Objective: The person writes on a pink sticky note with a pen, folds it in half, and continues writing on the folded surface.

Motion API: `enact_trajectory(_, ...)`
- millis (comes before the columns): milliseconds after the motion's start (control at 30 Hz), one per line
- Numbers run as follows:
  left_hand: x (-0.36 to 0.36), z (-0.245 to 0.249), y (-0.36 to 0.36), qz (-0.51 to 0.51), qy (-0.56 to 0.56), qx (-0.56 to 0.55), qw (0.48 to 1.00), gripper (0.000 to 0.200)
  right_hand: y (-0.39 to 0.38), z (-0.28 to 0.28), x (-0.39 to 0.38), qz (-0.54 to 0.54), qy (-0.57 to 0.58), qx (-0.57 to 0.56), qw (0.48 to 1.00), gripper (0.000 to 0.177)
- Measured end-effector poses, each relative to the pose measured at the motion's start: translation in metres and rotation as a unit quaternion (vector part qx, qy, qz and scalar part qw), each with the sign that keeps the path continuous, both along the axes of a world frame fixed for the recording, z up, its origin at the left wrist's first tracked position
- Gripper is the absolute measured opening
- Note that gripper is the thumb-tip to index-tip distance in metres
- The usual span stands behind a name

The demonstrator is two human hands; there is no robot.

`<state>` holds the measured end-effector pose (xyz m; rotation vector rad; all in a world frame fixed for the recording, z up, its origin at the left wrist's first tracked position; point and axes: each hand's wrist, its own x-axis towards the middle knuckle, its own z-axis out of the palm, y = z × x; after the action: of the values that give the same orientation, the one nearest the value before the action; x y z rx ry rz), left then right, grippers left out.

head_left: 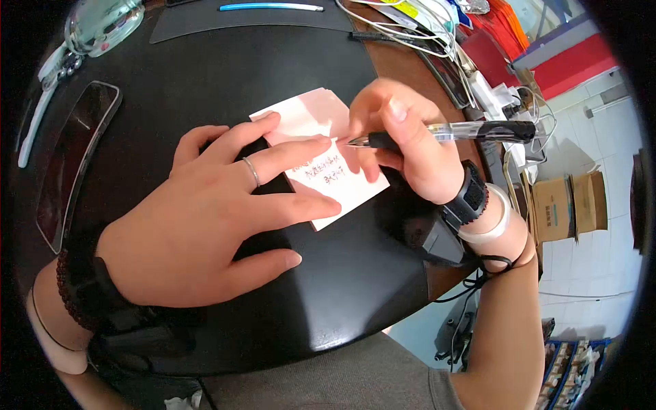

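A small pad of paper [342,198] lies tilted on the black desk mat, with a few lines of dark handwriting on its lower part. Its upper part looks pinker, divided from the rest by an edge across the middle. My left hand [212,198], a ring on one finger, is spread flat with fingertips resting on the pad's left side. In my right hand [410,137] is a clear-barrelled pen [458,131] with a black grip and cap end. Its metal tip points left, close over the pad near my left fingertips.
A phone [78,160] lies at the left, below a clear container [102,27]. At the far edge rests a blue pen [270,7]. White cables [444,41] and a power strip [492,96] crowd the right back. Beyond the desk stands a cardboard box [553,208].
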<state>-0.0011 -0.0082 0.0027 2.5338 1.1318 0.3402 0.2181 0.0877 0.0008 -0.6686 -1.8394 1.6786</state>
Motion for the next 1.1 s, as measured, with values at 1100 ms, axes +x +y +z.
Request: enact_trajectory(1100,0.001,0.000,0.001,0.003,0.019,0.012,1.000,0.053,0.004,-0.010,-0.004,0.006,-0.058,0.213,0.975,0.029)
